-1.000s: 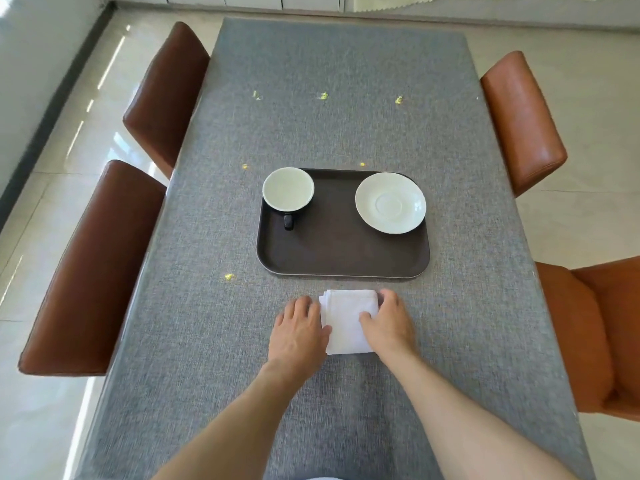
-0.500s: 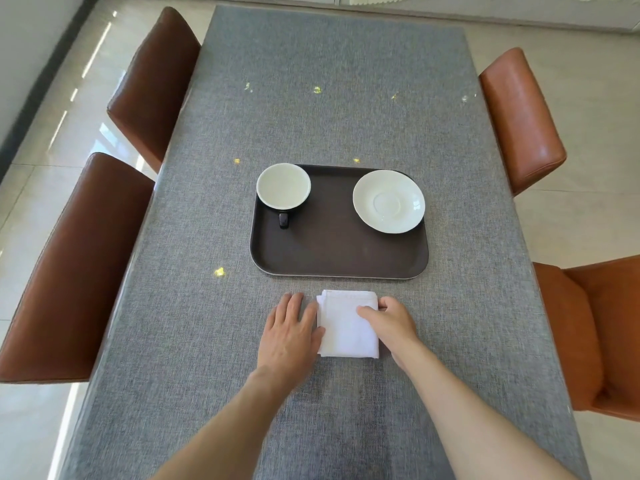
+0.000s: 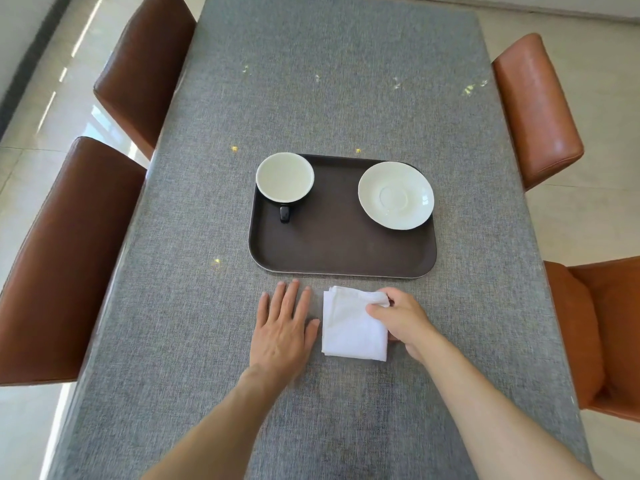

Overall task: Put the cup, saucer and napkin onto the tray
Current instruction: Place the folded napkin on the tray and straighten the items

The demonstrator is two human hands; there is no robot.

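Note:
A dark brown tray (image 3: 341, 251) lies in the middle of the grey table. A black cup with a white inside (image 3: 284, 177) stands in the tray's far left corner, handle toward me. At the tray's far right rests a white saucer (image 3: 396, 195). On the cloth just in front of the tray lies a folded white napkin (image 3: 349, 327). My right hand (image 3: 403, 318) pinches the napkin's far right corner, lifting it slightly. Beside the napkin's left edge, my left hand (image 3: 282, 327) lies flat on the table, fingers spread, apart from the napkin.
The grey tablecloth (image 3: 329, 81) stretches far beyond the tray. Two dark brown chairs (image 3: 69, 254) stand along the left side and two orange-brown chairs (image 3: 536, 109) along the right. Small light specks dot the cloth.
My left hand has slid left off the napkin and now lies flat beside it. My right hand has closed on the napkin's far right corner and raised it a little.

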